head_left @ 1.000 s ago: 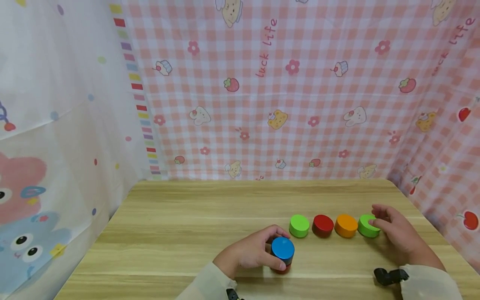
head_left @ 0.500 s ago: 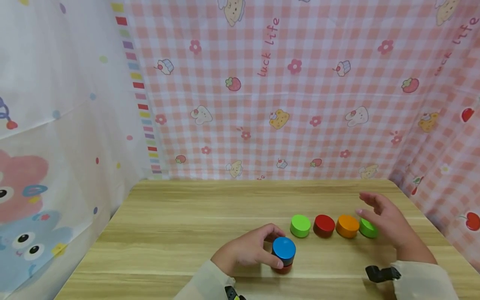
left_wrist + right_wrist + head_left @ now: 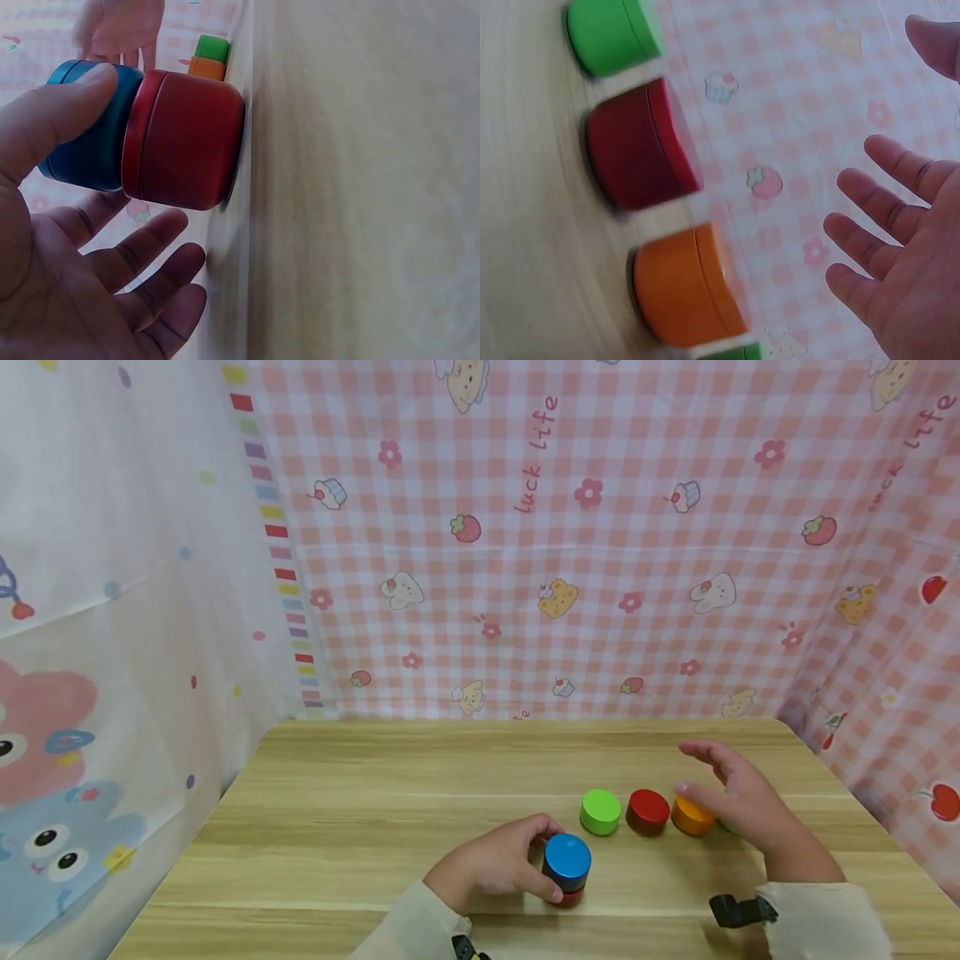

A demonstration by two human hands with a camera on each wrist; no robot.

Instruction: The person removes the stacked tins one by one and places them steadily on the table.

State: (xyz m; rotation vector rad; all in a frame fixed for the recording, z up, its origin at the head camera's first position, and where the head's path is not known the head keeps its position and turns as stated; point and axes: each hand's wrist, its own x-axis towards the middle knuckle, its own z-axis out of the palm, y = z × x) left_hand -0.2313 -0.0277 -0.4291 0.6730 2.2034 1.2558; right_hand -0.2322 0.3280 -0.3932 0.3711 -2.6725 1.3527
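A blue round tin (image 3: 567,855) sits on top of a red tin (image 3: 187,139), which stands on the table. My left hand (image 3: 501,865) pinches the blue tin, thumb across its near side and index finger behind; its other fingers lie loose beside the red tin. Over the right end of a row of tins hovers my right hand (image 3: 738,802), fingers spread and holding nothing. Nearest to it is an orange tin (image 3: 692,818), partly covered by the hand in the head view. A green tin (image 3: 739,352) at the row's right end is mostly hidden there.
Farther left in the row stand a dark red tin (image 3: 648,814) and a light green tin (image 3: 600,812). The wooden table (image 3: 360,810) meets a pink checked cloth (image 3: 450,568) at the back. Printed cloth also hangs at both sides.
My right hand has lifted off the rightmost green tin and moved left, now over the orange one. My left hand stays at the stacked blue and red tins.
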